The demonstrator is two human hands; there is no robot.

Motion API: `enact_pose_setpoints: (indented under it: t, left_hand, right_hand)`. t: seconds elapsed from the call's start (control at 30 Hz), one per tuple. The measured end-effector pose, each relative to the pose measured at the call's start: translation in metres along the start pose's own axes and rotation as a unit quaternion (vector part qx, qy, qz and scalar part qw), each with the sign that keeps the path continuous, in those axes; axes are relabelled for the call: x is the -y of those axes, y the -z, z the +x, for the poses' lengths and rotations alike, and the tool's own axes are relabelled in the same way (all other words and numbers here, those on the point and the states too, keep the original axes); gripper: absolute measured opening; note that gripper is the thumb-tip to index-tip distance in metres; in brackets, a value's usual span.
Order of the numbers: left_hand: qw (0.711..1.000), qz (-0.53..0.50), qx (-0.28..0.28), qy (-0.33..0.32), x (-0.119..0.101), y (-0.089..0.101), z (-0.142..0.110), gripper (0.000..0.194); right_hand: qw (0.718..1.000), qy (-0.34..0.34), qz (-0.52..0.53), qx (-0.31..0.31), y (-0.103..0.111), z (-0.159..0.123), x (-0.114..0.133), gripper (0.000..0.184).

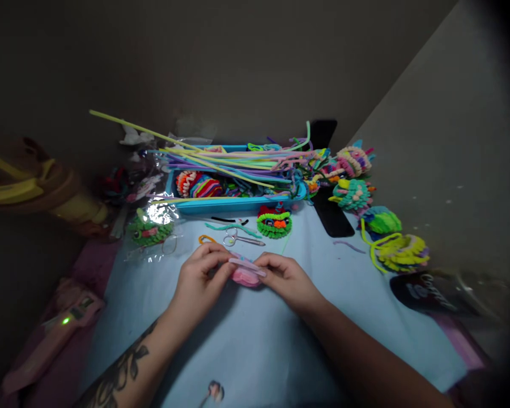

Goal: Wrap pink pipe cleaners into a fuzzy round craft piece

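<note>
Both hands meet over the light blue table cover (255, 340), pinching a small pink pipe-cleaner piece (245, 276). My left hand (202, 271) holds its left end with closed fingers. On the other side, my right hand (283, 273) grips the right end, fingers curled. A pale lilac strip lies across the top of the pink piece between the fingertips. Just beyond the hands lie small scissors (238, 238) and an orange loop (206, 239).
A blue tray (233, 203) of long pipe cleaners stands at the back. A green-and-red fuzzy figure (274, 221) sits before it, and several finished figures (352, 192) lie right. A bagged green figure (151, 229) lies left. A pink glue gun (59, 328) with a green light rests near left.
</note>
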State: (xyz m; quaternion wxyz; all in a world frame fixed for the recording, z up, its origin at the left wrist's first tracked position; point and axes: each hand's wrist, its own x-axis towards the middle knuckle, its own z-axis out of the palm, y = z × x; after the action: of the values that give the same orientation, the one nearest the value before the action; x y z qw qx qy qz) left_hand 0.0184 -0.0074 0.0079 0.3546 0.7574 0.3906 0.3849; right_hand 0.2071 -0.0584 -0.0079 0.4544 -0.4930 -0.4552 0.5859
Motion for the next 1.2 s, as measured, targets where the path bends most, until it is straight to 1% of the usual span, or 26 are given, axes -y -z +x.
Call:
enact_pose_setpoints:
  t: [0.2, 0.33, 0.4, 0.5, 0.57, 0.63, 0.7, 0.77, 0.87, 0.97, 1.07, 1.13, 1.2]
  left_hand:
    - [0.995, 0.080, -0.015, -0.059, 0.007, 0.000, -0.002, 0.016]
    - [0.984, 0.126, -0.048, -0.113, 0.006, 0.001, -0.006, 0.022]
    - [0.977, 0.149, -0.057, -0.144, 0.005, 0.002, -0.007, 0.020]
    - [0.964, 0.187, -0.052, -0.184, 0.005, 0.004, -0.007, 0.017]
    - [0.958, 0.203, -0.049, -0.196, 0.006, 0.004, -0.007, 0.017]
    - [0.960, 0.201, -0.036, -0.189, 0.007, 0.004, -0.007, 0.016]
    - [0.969, 0.183, -0.019, -0.165, 0.008, 0.002, -0.007, 0.013]
    - [0.979, 0.158, -0.014, -0.128, 0.007, 0.000, -0.007, 0.010]
    - [0.989, 0.127, -0.026, -0.065, 0.006, -0.002, -0.007, 0.008]
    - [0.994, 0.102, -0.013, -0.021, 0.003, -0.004, -0.006, 0.010]
    - [0.997, 0.071, 0.013, 0.007, -0.001, -0.005, -0.005, 0.011]
    - [0.998, 0.055, 0.028, 0.017, -0.003, -0.005, -0.005, 0.010]
    - [0.998, 0.046, 0.040, 0.013, -0.005, -0.005, -0.005, 0.010]
  right_hand:
    - [1.000, 0.002, -0.005, -0.026, 0.001, 0.000, 0.000, 0.024]
    - [0.999, 0.011, -0.029, -0.039, 0.001, -0.001, -0.002, 0.020]
    - [0.998, 0.021, -0.045, -0.047, 0.002, -0.001, -0.003, 0.019]
    - [0.996, 0.041, -0.067, -0.047, 0.002, -0.002, -0.004, 0.017]
    - [0.994, 0.054, -0.080, -0.047, 0.002, -0.002, -0.004, 0.014]
    - [0.993, 0.062, -0.089, -0.048, 0.002, -0.003, -0.003, 0.013]
    - [0.993, 0.063, -0.093, -0.046, 0.002, -0.003, -0.002, 0.013]
    - [0.992, 0.065, -0.099, -0.045, 0.001, -0.003, -0.001, 0.013]
    - [0.990, 0.071, -0.110, -0.055, 0.001, -0.003, -0.002, 0.013]
    - [0.989, 0.063, -0.111, -0.070, -0.001, -0.003, -0.004, 0.012]
    - [0.988, 0.059, -0.121, -0.080, -0.002, -0.004, -0.003, 0.011]
    - [0.984, 0.076, -0.137, -0.085, -0.004, -0.005, -0.001, 0.009]
    - [0.978, 0.103, -0.157, -0.091, -0.005, -0.005, 0.001, 0.007]
